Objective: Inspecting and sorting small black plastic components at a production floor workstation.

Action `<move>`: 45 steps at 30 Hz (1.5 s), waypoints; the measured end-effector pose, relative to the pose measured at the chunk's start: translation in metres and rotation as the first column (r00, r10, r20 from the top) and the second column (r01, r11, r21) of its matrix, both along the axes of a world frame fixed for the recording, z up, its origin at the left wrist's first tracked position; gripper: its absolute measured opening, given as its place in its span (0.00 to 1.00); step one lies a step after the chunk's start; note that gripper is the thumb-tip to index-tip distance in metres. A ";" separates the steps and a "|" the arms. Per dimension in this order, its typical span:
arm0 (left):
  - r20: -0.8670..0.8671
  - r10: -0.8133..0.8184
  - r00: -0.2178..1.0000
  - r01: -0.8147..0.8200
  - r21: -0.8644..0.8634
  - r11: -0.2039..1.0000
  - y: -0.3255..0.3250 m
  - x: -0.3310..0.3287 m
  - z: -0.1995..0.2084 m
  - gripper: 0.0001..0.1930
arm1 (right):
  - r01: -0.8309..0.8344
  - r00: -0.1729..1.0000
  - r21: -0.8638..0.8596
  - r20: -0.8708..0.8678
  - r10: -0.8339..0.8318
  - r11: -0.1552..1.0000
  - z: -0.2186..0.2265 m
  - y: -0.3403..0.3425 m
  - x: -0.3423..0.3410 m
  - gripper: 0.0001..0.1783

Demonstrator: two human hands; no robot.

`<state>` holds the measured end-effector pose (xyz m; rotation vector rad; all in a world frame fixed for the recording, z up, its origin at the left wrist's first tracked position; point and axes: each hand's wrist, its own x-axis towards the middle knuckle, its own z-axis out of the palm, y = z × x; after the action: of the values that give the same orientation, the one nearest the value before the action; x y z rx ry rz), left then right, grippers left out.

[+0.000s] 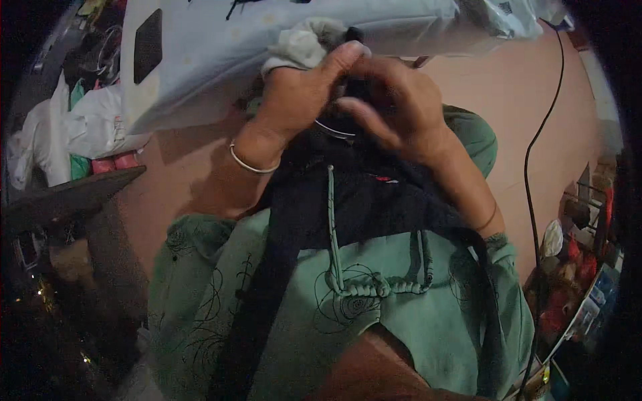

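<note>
In front of my chest, my left hand (294, 93) is closed round a crumpled white and grey cloth (298, 48), its thumb lying along the top. The cloth bunches out above the fingers. A small dark piece (354, 33) pokes up by the thumb tip; its kind cannot be made out. Close beside it is my right hand (404, 100), with curled fingers smeared by motion near the left thumb. Its own thumb points toward the left palm. Shadow hides what, if anything, lies between the two hands.
A table under a pale plastic cover (207, 73) stands ahead, bearing a dark flat rectangle (148, 45). White plastic bags (97, 123) lie at left above a dark board (73, 197). A black cable (528, 174) runs down the right. Dark apron cloth (374, 207) covers my front.
</note>
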<state>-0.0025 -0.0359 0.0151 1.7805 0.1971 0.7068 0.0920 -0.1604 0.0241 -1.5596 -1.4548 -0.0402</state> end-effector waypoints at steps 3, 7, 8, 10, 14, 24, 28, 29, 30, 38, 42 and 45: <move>0.225 0.032 0.974 -0.185 0.704 0.686 0.005 0.014 -0.019 0.08 | -0.011 0.984 0.138 0.180 -0.015 0.990 -0.002 0.007 0.002 0.10; 0.152 -0.030 0.988 0.005 0.159 0.987 -0.006 0.026 -0.017 0.08 | 0.193 0.956 0.166 0.191 -0.224 0.967 -0.003 0.005 0.010 0.06; 0.087 -0.146 0.986 0.154 -0.098 0.983 -0.009 0.021 -0.011 0.09 | 0.226 0.974 0.106 -0.045 -0.223 0.968 -0.007 0.007 0.015 0.06; 0.051 -0.278 0.959 0.277 -0.361 0.890 -0.009 0.016 -0.006 0.09 | 0.252 0.931 0.034 -0.282 -0.232 0.967 -0.013 0.009 0.023 0.07; -0.096 -0.230 0.968 0.200 -0.250 0.947 -0.005 0.014 -0.004 0.10 | 0.131 0.912 -0.124 -0.374 -0.168 0.984 -0.012 0.005 0.027 0.11; -0.048 0.079 0.996 -0.037 0.577 0.816 -0.003 0.018 0.000 0.13 | 0.074 0.848 -0.177 -0.506 -0.155 0.981 -0.026 0.009 0.013 0.15; 0.003 0.052 0.999 -0.039 0.717 0.696 -0.003 0.012 0.000 0.13 | -0.012 0.664 -0.150 -0.740 -0.104 0.989 -0.030 0.011 0.005 0.15; 0.014 0.027 1.000 -0.030 0.594 0.804 -0.004 0.009 0.006 0.11 | -0.082 0.674 -0.156 -0.736 -0.060 0.984 -0.021 0.008 0.006 0.15; 0.033 0.008 0.999 -0.022 0.453 0.891 -0.004 0.007 0.008 0.09 | -0.155 0.683 -0.165 -0.730 -0.014 0.974 -0.015 0.006 0.008 0.15; -0.225 -0.138 0.965 0.034 -0.414 0.910 0.007 -0.003 0.006 0.14 | -0.102 0.918 -0.223 -0.396 0.006 0.970 -0.019 -0.013 0.023 0.07; -0.154 -0.134 0.979 0.097 -0.227 0.969 0.001 0.000 0.008 0.14 | -0.083 0.973 -0.173 -0.227 0.042 0.981 -0.002 -0.013 0.023 0.06; -0.156 -0.211 0.965 0.198 -0.096 0.975 -0.005 -0.004 0.014 0.14 | -0.116 0.915 -0.086 -0.397 0.073 0.989 -0.003 -0.010 0.020 0.06</move>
<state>-0.0065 -0.0407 0.0289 1.7534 0.1473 0.3982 0.1119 -0.1709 0.0210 -1.4760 -1.2231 0.3959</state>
